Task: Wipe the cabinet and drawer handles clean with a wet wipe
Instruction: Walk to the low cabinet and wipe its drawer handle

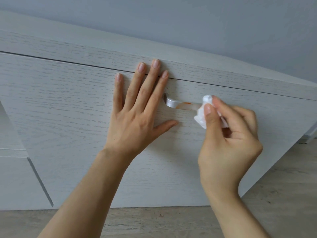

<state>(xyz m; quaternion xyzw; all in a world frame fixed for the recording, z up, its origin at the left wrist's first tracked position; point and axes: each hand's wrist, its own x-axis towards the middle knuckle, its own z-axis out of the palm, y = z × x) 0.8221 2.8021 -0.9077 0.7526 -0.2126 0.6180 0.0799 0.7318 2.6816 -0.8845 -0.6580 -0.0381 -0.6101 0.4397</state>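
A crumpled white wet wipe (202,111), pinched by the right hand (228,140), is pressed against the orange-smeared silver drawer handle (180,104), while the left hand (137,107) is laid flat, fingers spread, just left of the handle.

The left hand (135,107) lies flat against the drawer front (68,103), blocking the handle (173,103) at its left end; the right hand (228,134) with the wipe (202,114) covers its right end. Between them the handle's middle stays reachable.
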